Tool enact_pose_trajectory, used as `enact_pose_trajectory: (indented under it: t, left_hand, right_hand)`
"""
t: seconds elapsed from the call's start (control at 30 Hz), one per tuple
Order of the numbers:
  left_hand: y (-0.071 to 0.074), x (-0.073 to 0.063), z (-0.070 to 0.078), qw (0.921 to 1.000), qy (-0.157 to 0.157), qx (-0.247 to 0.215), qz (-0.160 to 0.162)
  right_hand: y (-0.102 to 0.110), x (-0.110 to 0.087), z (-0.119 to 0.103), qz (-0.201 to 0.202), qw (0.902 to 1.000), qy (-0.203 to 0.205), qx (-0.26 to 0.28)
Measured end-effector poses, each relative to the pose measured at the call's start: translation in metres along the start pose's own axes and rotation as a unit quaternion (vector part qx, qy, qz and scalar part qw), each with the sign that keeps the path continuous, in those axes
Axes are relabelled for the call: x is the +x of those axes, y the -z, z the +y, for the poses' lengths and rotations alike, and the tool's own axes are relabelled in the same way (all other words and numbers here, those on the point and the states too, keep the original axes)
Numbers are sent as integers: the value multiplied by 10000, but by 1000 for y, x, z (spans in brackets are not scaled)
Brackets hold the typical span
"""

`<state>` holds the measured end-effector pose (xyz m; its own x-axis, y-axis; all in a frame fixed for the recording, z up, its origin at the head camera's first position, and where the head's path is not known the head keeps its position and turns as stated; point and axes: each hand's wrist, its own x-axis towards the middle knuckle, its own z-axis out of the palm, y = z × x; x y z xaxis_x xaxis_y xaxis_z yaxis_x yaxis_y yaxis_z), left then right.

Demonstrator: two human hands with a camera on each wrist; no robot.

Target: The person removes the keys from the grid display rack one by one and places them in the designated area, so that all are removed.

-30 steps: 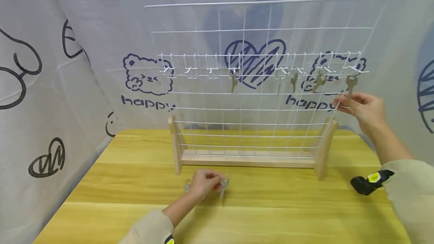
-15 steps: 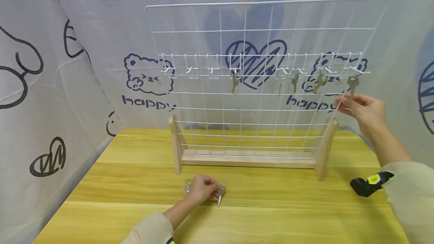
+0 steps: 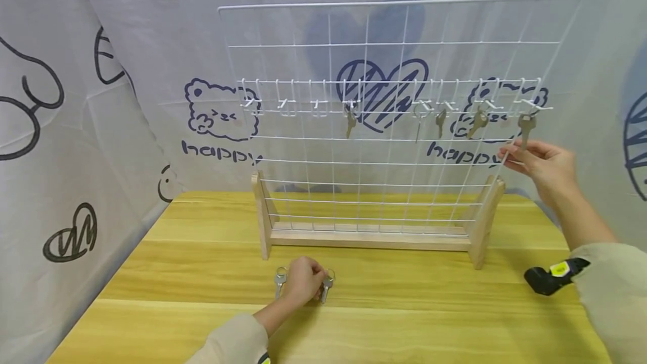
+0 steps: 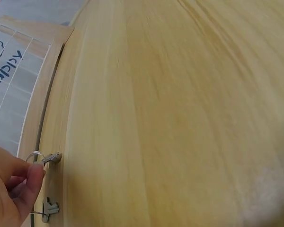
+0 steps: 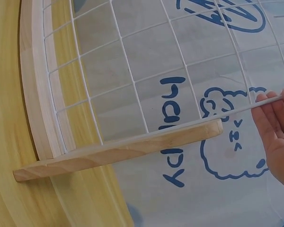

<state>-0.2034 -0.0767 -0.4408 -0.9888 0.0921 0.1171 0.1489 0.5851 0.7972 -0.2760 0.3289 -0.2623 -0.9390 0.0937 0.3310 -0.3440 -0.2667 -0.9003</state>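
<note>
We see a printed cloth (image 3: 151, 44) behind a wooden table (image 3: 404, 319), where a wire rack (image 3: 374, 241) stands. The person's right hand (image 3: 546, 170) grips the rack's side wire, just below the rightmost of five hanging keys (image 3: 527, 123). The left hand (image 3: 303, 281) pinches a ringed key (image 3: 327, 285) in front of the rack; whether it touches the table we cannot tell. Left of that hand lies a second key (image 3: 280, 282).
</note>
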Motion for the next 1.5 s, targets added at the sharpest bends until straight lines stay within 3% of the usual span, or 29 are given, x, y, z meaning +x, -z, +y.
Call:
enact_pose_trajectory:
  t: [0.23, 0.57, 0.8, 1.17, 1.3, 1.5]
  left_hand:
    - [-1, 0, 0, 9977, -112, 636, 212]
    - [-2, 0, 2, 9977, 139, 652, 156]
    - [4, 1, 4, 9965, 68, 829, 28]
    - [3, 5, 4, 9965, 176, 811, -31]
    - [4, 5, 6, 9978, 262, 602, -55]
    - [17, 12, 14, 9996, -238, 122, 118]
  right_hand:
    - [1, -1, 0, 27, 9998, -214, -23]
    - [2, -1, 1, 17, 9999, -148, 65]
    - [2, 0, 1, 82, 9996, -250, 139]
    - [1, -1, 1, 37, 9985, -263, 477]
    - [1, -1, 2, 36, 9986, -235, 483]
    - [2, -2, 3, 47, 9991, -196, 377]
